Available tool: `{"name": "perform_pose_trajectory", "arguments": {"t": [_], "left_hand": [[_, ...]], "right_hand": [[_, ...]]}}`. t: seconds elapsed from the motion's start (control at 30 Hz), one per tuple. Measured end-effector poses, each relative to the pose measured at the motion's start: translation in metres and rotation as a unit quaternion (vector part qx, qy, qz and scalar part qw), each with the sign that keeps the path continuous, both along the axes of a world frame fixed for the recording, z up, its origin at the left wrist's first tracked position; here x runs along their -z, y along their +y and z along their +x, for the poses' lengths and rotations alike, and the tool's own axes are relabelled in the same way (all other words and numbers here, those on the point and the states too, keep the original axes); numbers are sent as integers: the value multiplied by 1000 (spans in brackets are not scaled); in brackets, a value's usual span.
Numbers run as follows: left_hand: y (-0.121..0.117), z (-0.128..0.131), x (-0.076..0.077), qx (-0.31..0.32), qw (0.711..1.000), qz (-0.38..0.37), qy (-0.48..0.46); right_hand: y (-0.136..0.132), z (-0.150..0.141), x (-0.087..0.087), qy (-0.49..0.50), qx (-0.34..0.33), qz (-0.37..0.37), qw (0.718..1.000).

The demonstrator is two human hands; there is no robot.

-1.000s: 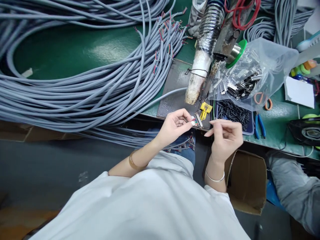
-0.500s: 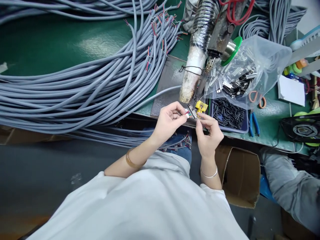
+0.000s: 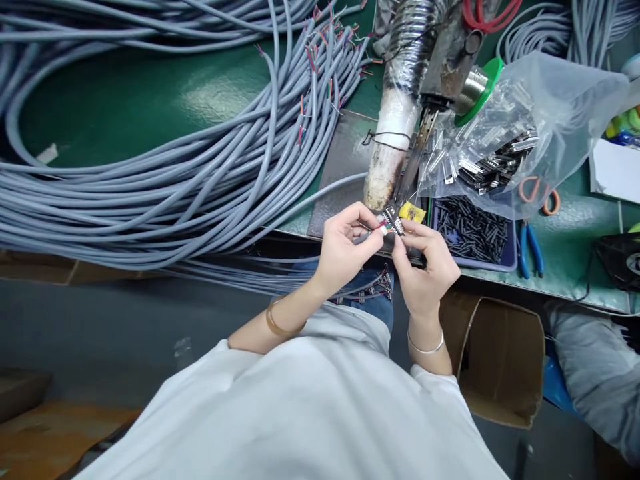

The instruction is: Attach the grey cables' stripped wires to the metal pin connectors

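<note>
My left hand (image 3: 345,247) pinches the stripped end of a grey cable (image 3: 320,193), whose coloured wires show at my fingertips. My right hand (image 3: 425,263) is closed on a small metal connector (image 3: 394,221), which it holds against those wire ends. Both hands meet at the front edge of the green bench (image 3: 125,100), just below a yellow clip (image 3: 411,212) and the tip of the soldering fixture (image 3: 400,120) wrapped in foil and white tape.
A large coil of grey cables (image 3: 150,180) fills the left of the bench. A clear bag of metal connectors (image 3: 505,147), a blue tray of black sleeves (image 3: 473,233), blue pliers (image 3: 530,243) and scissors (image 3: 537,193) lie at right. A cardboard box (image 3: 500,360) stands below.
My right hand has moved left from near the blue tray to meet my left hand and has closed on the connector at the wire ends. The view has shifted slightly.
</note>
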State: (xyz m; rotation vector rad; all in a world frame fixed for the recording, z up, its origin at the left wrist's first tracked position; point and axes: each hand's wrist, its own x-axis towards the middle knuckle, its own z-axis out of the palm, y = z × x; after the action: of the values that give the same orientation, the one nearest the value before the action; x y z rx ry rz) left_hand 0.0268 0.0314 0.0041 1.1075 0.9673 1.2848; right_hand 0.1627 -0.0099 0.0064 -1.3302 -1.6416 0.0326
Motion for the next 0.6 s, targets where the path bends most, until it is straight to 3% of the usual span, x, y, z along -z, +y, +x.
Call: {"name": "perform_pose_trajectory", "arguments": {"t": [0.33, 0.6], "left_hand": [[0, -1, 8, 19, 999, -32, 4], [-1, 2, -1, -1, 1000, -17, -7]], "right_hand": [[-4, 2, 5, -32, 0, -2, 999], [-2, 1, 0, -18, 1, 3, 1000]]}}
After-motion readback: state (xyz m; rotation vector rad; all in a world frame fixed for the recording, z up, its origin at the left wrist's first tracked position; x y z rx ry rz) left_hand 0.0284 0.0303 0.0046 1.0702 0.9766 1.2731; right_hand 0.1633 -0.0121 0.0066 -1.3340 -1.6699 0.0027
